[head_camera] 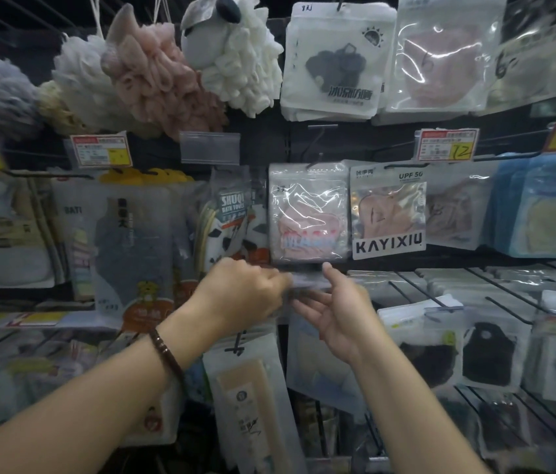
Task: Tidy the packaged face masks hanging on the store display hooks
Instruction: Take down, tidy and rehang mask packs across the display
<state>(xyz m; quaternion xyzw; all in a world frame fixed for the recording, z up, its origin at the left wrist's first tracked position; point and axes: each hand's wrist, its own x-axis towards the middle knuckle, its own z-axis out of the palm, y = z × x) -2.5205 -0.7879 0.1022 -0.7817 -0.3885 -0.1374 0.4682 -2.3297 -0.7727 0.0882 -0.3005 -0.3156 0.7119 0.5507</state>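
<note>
Reaches in with both forearms, a dark beaded bracelet (166, 354) on the left wrist. Pinches, with the curled fingers of the left hand (246, 292), the left end of a clear mask packet (309, 281), held flat and blurred just below the middle row. Meets the packet's other end with the right hand (338, 311), fingers spread beneath, thumb raised beside it; cannot tell through the blur whether gripping or only supporting, nor whether on a hook yet.

Looks mid-task, with this one packet in hand and not yet settled. Just behind, hanging fairly square already: a pink mask packet (307, 213) and the KAYIXIU packet (387, 210). Lower right, tilted and overlapping, so probably still to straighten: black mask packets (488, 350). Farthest up, hanging in reasonable order: a white pack with a black mask (334, 59).
</note>
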